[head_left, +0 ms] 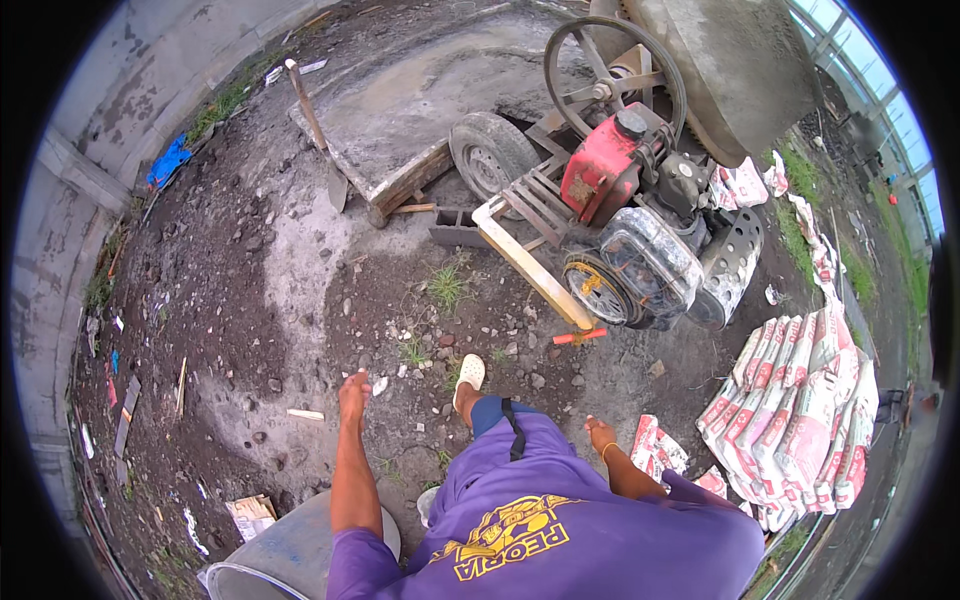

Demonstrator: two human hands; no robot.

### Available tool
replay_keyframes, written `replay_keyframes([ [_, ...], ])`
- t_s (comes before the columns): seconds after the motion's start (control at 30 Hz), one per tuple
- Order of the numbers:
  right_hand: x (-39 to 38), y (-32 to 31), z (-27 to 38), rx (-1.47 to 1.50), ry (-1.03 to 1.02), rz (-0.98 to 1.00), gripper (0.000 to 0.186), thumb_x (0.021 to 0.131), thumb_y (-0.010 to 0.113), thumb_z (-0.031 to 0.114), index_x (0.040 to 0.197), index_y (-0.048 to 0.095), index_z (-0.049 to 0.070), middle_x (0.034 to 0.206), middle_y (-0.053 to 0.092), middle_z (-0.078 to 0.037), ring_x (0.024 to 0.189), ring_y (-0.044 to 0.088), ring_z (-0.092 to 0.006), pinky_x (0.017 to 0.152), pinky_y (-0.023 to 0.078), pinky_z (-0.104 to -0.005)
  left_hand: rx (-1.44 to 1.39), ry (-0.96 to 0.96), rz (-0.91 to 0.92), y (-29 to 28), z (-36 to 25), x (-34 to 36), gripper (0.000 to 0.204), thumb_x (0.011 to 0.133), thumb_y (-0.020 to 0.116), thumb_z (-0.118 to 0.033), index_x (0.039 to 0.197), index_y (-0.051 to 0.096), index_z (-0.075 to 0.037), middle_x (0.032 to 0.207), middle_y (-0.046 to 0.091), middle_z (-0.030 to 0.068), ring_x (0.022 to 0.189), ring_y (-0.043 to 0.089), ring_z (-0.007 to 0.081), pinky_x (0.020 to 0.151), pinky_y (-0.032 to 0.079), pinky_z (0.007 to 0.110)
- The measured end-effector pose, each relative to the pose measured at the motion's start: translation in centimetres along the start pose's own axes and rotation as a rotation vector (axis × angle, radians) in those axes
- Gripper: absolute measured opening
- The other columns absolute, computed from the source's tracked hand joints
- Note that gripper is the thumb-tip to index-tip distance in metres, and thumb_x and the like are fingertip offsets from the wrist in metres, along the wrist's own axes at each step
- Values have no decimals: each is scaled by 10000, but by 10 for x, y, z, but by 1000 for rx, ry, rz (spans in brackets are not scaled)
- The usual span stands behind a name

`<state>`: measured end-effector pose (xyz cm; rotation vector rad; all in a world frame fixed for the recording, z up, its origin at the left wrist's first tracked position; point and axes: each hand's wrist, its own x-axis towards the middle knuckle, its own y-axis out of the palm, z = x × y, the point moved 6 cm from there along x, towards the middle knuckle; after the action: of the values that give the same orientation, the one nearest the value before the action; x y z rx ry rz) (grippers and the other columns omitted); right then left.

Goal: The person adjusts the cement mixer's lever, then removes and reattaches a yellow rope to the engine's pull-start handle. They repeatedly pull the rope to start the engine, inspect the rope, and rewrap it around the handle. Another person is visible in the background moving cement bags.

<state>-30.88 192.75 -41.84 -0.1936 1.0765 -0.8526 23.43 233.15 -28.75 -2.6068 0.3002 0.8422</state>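
My left hand (354,390) hangs over the dirt, fingers loosely curved and apart, holding nothing I can see. My right hand (602,437) hangs beside my purple shirt, loosely open, near crumpled red and white sacks (652,450) on the ground. Ahead stands a machine with a red engine (600,165), a large spoked wheel (603,88) and a tire (490,160). To the right lies a pile of red and white sacks (790,410). At the lower left, below my left hand, is a grey cylindrical container (285,555).
A wooden-edged mortar platform (405,90) lies ahead, with a shovel (335,185) propped at its corner and a hollow block (455,225) beside the machine. Rubble and grass cover the ground. A concrete wall (90,160) runs along the left, near a blue plastic scrap (168,160).
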Motion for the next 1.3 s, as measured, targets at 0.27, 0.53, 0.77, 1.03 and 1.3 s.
replay_keyframes([
  [0.27, -17, 19, 163, 266, 201, 114, 431, 987, 602, 525, 1111, 713, 128, 1006, 720, 30, 840, 616, -111, 767, 474, -308, 28, 25, 533, 212, -124, 63, 344, 1004, 620, -419, 1085, 695, -93, 791, 639, -32, 664, 536, 48, 583, 423, 213],
  [0.53, -49, 13, 221, 515, 335, -273, 440, 1023, 560, 516, 1179, 685, 123, 1126, 717, 40, 932, 616, -95, 804, 478, -316, 84, 325, 937, 444, -299, 112, 327, 1056, 567, -349, 1173, 680, -65, 933, 639, -18, 802, 532, 83, 720, 451, 256],
  [0.77, -170, 192, 216, 766, 895, -436, 395, 1039, 541, 453, 1075, 684, 87, 944, 685, -9, 784, 602, -122, 682, 450, -270, 266, 625, 1232, 578, -367, 123, 321, 1054, 573, -308, 1220, 668, -50, 1084, 682, 57, 893, 610, 134, 807, 489, 293],
  [1.03, -213, 370, 336, 778, 1058, -209, 476, 983, 612, 491, 1042, 696, 26, 930, 706, -72, 746, 645, -162, 589, 490, -307, 229, -104, 1466, 621, -403, 124, 297, 1035, 579, -363, 1201, 672, -134, 1028, 660, -14, 770, 537, 89, 715, 458, 290],
  [1.3, -118, 320, 417, 987, 772, -465, 351, 1051, 561, 387, 1036, 687, 60, 971, 706, -4, 830, 635, -94, 683, 467, -252, 543, -302, 1636, 653, -470, 86, 610, 960, 544, -605, 1193, 634, -49, 1014, 657, 43, 830, 548, 122, 742, 458, 323],
])
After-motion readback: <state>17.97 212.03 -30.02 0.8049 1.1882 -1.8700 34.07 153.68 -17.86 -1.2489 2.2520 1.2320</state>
